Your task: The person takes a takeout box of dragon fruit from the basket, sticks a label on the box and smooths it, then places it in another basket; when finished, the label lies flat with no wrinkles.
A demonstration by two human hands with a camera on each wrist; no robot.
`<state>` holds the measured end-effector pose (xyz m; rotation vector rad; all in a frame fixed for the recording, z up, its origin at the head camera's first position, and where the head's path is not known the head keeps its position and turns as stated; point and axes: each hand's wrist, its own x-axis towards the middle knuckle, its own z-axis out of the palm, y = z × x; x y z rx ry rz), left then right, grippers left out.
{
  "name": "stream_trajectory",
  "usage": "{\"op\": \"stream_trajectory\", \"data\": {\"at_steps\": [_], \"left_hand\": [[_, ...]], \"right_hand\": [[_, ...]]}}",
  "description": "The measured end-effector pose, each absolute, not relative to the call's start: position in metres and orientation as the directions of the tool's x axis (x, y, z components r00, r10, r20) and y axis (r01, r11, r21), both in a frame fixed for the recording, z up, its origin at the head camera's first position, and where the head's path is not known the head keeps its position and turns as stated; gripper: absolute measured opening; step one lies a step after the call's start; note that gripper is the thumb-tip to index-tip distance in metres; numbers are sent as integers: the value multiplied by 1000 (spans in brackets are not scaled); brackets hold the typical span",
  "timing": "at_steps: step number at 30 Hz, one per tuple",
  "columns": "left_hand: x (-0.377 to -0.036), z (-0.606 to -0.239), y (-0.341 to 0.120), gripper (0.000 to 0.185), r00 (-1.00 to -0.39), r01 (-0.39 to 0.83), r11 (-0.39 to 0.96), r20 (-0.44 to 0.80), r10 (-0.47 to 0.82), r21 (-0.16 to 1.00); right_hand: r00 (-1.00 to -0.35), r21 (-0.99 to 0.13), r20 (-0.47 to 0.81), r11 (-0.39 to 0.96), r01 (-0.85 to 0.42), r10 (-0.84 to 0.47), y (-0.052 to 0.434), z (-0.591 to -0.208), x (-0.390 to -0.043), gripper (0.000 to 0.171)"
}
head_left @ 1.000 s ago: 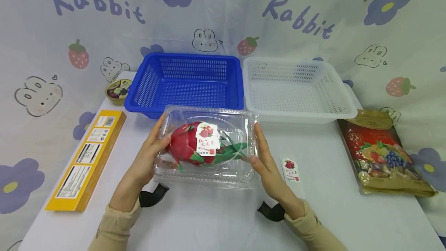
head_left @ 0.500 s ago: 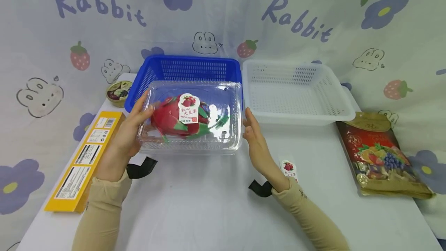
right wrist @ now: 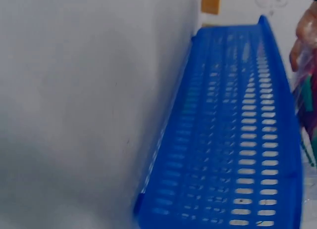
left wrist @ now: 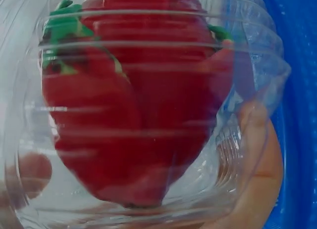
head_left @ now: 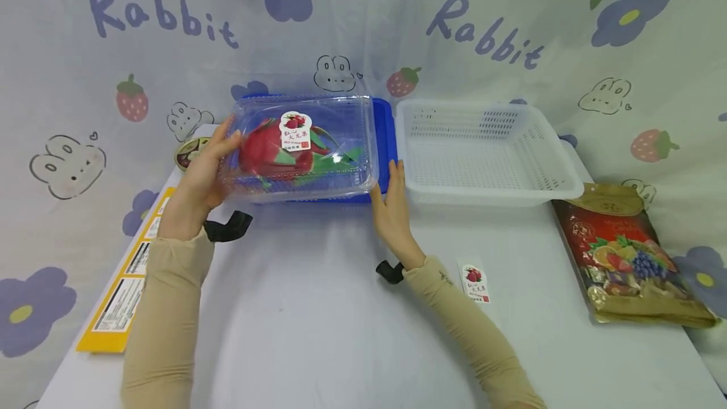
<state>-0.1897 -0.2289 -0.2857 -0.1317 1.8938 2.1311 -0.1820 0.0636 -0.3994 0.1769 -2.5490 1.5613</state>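
Note:
A clear plastic clamshell box (head_left: 346,175) holds a red dragon fruit (head_left: 258,153) with green scales. A fruit label (head_left: 295,132) is stuck on its lid. My left hand (head_left: 193,187) grips the box's left end, thumb on the near side; in the left wrist view, fingers (left wrist: 262,172) show along the clear wall. My right hand (head_left: 393,216) has its fingers straight, right at the box's lower right corner. The box overlaps the blue basket (head_left: 385,128) in the head view and covers most of it. The basket's slotted side (right wrist: 213,125) fills much of the right wrist view.
A white basket (head_left: 488,193) stands right of the blue one. A loose label (head_left: 474,281) lies on the table (head_left: 318,333). At the right is a red and gold bag (head_left: 636,264); at the left, a yellow carton (head_left: 116,308) and a round tub (head_left: 190,153), partly hidden.
The clamshell box has moved away from me and left, from in front of the blue basket to over it. My right hand has loosened from its right end to straight fingers by its corner.

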Motion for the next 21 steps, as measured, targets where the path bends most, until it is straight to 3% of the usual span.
{"op": "stream_trajectory", "data": {"at_steps": [2, 9, 14, 21], "left_hand": [[-202, -283, -228, 67, -949, -291, -98, -274, 158, 952], [-244, -274, -230, 68, -921, -370, -101, -352, 165, 923], [-270, -266, -224, 70, -906, -408, -159, -377, 194, 899], [-297, -267, -216, 70, -862, -496, -118, -470, 190, 860]], "right_hand": [[-975, -867, 221, 462, -188, 18, 60, -402, -189, 88], [-959, -885, 239, 441, -151, 150, 48, -410, -202, 67], [-953, -899, 243, 410, -152, 180, 47, -408, -201, 66], [-954, -893, 241, 425, -146, 178, 45, -409, -197, 67]]}}
